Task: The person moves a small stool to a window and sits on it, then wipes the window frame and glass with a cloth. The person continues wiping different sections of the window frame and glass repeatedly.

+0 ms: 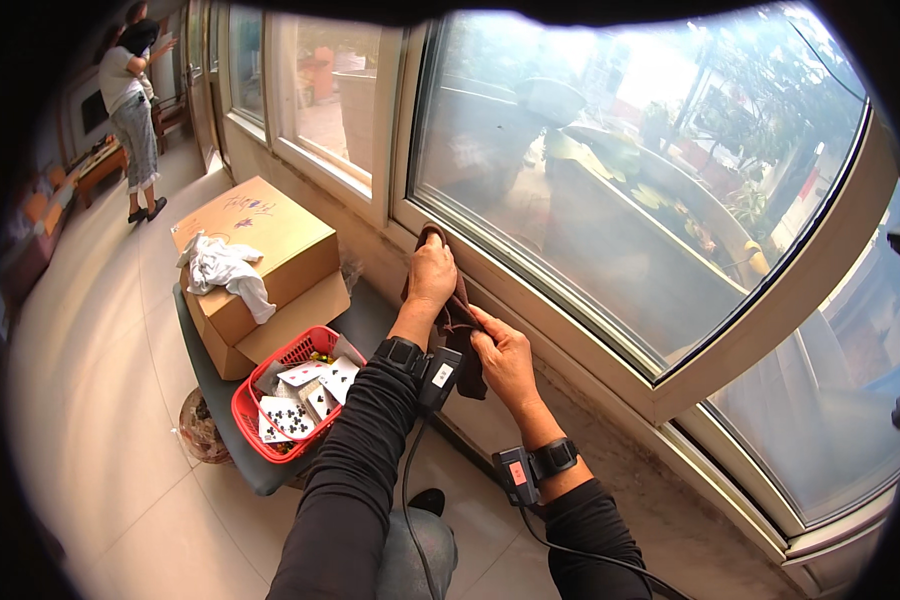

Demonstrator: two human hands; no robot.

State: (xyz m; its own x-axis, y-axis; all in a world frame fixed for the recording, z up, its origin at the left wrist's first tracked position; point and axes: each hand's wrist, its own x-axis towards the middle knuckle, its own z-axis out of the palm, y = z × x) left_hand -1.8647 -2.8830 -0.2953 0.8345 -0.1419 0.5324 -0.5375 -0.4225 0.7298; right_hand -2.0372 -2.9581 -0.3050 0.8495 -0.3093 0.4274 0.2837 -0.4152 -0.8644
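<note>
A dark brown cloth [461, 300] is stretched between my two hands in front of the window ledge. My left hand [430, 274] is closed around its upper part, beside the lower window frame. Lower and to the right, my right hand [506, 352] pinches the cloth's edge between thumb and fingers, and a loose end hangs beneath. Just beyond my hands stands a large glass window pane [607, 187] in a pale frame [540, 300]. Whether the cloth touches the frame, I cannot tell.
Left of me, a dark bench [270, 469] bears a cardboard box [270, 225] with a white cloth [225, 270] on it, and a red plastic basket [244, 405] of playing cards [289, 416]. Cables trail from devices on both wrists. A person [127, 97] stands at the far left.
</note>
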